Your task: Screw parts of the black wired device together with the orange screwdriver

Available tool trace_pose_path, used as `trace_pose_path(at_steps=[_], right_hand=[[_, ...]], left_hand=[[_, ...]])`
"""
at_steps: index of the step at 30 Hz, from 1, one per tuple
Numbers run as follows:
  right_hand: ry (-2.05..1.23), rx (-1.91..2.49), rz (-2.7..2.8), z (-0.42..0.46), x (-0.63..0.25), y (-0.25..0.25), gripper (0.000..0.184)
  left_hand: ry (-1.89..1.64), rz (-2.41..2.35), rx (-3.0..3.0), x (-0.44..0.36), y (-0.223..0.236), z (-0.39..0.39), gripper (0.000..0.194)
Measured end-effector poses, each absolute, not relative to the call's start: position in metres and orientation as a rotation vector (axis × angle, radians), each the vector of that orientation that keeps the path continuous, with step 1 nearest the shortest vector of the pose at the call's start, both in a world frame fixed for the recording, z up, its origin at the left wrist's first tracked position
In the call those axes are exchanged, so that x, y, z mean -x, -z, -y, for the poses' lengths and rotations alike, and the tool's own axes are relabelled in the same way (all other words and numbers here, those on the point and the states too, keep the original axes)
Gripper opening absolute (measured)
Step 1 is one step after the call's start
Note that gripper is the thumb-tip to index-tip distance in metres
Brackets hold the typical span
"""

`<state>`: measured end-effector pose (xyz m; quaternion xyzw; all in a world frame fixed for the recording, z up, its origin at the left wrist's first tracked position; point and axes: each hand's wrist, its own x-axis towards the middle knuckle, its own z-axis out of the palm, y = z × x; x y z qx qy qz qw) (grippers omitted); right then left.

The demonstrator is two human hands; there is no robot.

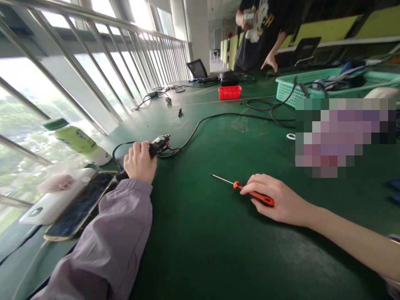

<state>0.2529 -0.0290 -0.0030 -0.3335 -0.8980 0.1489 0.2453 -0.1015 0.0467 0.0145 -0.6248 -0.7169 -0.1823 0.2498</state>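
On the left, my left hand (140, 162) is wrapped round a black handheld device (159, 145) lying at the table. The device's far end looks opened up, with small parts and thin wires showing, and a black cord (203, 121) runs from it. Its grip is mostly hidden under my palm, so I cannot tell its kind. Over the middle right, my right hand (276, 200) holds a screwdriver (254, 196) with an orange and black handle. The thin shaft points left toward the device, and its tip is well apart from it.
Phones (81, 204) and a green-capped bottle (78, 141) are at left by the metal railing (103, 33). A small red basket (230, 92) and a larger green basket (286, 89) of tools stand farther back. Another person (259, 37) stands behind the green table (193, 250).
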Motion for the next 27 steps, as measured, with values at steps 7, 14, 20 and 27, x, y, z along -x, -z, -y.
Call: trace_pose_path(at_steps=[7, 14, 20, 27], right_hand=[[-0.430, 1.010, 2.266, 0.033, -0.249, 0.001, 0.024], [-0.410, 1.163, 2.076, 0.030, -0.252, 0.001, 0.019], [-0.449, 1.347, 1.871, 0.027, -0.256, 0.002, 0.014], [-0.466, 1.364, 1.909, 0.025, -0.256, 0.003, 0.015]], left_hand=[[0.689, 1.751, 1.861, 0.084, -0.017, -0.039, 0.038], [0.681, 1.284, 2.342, 0.013, -0.009, -0.042, 0.027], [0.623, 1.277, 2.511, -0.019, -0.002, -0.059, 0.040], [0.656, 1.295, 2.538, -0.016, -0.002, -0.059, 0.053]])
